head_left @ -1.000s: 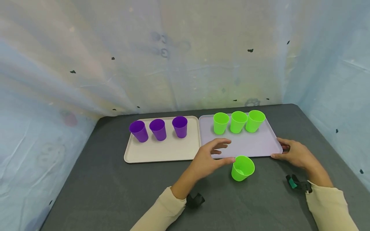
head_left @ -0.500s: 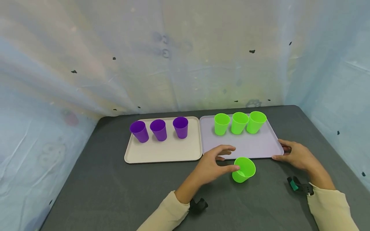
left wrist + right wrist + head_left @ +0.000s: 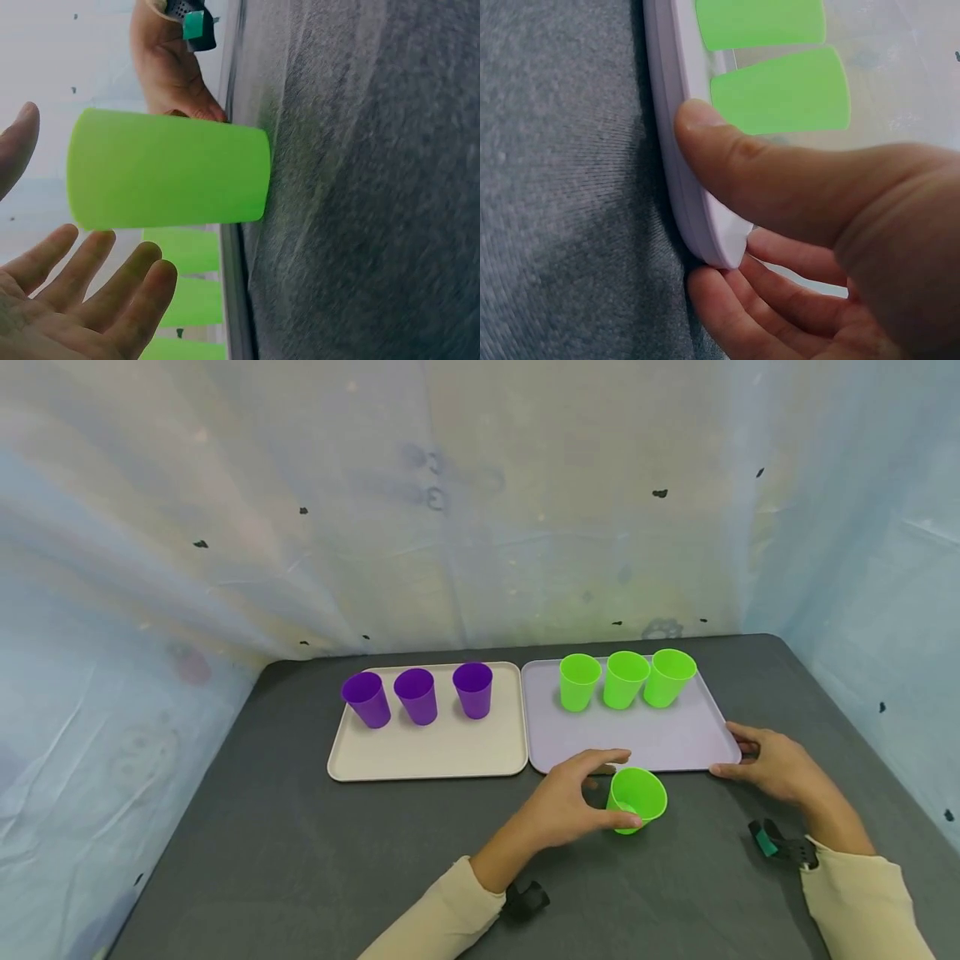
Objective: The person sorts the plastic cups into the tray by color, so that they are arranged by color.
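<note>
From the head camera, a person's left hand (image 3: 572,802) cups around a lime-green plastic cup (image 3: 637,799) standing upright on the dark grey tabletop (image 3: 300,860), just in front of the lavender tray (image 3: 660,739); the fingers are spread wide, thumb close to or just touching the cup's wall. The right hand (image 3: 776,766) holds the tray's near right corner. Three green cups (image 3: 626,679) line the tray's far edge; three purple cups (image 3: 417,695) stand on the neighbouring cream tray (image 3: 435,752).

At the left wrist, the cup (image 3: 169,169) rests base-down on the grey cloth beside the tray's rim, the open fingers (image 3: 112,281) arched near it without closing.

At the right wrist, the thumb (image 3: 780,169) lies on the lavender tray's rim (image 3: 697,217) and the fingers (image 3: 757,307) curl beneath the corner, pinching it.
</note>
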A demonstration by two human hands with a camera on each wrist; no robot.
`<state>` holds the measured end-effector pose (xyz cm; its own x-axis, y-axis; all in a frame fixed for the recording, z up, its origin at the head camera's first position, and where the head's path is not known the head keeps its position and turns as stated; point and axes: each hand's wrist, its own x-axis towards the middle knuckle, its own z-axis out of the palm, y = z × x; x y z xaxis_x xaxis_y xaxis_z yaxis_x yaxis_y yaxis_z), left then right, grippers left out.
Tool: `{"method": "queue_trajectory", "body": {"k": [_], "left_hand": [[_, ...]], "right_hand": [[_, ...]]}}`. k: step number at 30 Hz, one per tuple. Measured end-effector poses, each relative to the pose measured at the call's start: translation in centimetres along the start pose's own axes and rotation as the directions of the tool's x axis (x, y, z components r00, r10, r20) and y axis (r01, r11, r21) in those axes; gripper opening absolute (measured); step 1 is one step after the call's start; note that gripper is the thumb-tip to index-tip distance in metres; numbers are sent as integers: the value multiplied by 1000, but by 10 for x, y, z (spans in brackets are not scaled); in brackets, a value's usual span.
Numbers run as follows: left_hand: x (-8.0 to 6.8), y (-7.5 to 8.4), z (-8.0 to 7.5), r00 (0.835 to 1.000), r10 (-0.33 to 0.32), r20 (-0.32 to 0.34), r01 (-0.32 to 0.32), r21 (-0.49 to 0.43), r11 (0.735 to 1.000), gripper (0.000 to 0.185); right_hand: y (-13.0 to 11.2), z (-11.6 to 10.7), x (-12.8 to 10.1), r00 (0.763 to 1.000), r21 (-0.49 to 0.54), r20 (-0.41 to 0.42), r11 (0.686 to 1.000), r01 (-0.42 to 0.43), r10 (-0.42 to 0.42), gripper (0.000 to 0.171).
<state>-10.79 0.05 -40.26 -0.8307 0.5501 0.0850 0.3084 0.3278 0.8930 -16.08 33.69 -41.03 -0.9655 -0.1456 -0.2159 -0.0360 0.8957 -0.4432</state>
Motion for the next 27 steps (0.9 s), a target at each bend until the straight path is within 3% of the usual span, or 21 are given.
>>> {"method": "queue_trajectory", "body": {"k": [11, 19, 27], "left_hand": [[4, -5, 10, 1000, -23, 19, 22, 17, 1000, 79], [4, -6, 14, 996, -85, -4, 85, 20, 996, 72], [5, -7, 16, 991, -131, -3, 131, -70, 989, 71]], "right_hand": [[-1, -1, 1, 1000, -6, 9, 1000, -1, 1, 100], [-1, 0, 1, 1000, -11, 13, 1000, -8, 8, 99], [-1, -1, 1, 1000, -17, 11, 1000, -4, 4, 99]]}}
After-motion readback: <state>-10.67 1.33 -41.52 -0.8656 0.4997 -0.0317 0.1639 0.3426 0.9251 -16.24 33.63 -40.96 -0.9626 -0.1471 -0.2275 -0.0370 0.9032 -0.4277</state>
